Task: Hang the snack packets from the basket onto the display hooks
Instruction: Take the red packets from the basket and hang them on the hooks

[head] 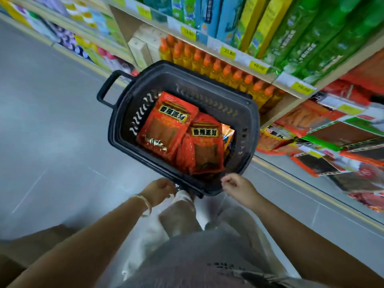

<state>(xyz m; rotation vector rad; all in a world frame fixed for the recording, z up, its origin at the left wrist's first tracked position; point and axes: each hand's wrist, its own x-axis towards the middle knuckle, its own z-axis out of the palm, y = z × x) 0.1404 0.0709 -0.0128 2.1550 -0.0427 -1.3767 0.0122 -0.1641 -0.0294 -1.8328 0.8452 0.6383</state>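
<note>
Gold bangle [143, 201] at its wrist, the left hand [160, 190] curls at the near rim of the black basket [118, 129]; whether it grips anything cannot be told. The right hand [239, 188] hovers just beside that rim, fingers loosely curled, holding nothing. Inside, red snack packets [168, 125] lie overlapping, so a hasty grab could drag two and drop one. Farther right, the hanging display [311, 125] looks crowded; a packet could miss its hook.
</note>
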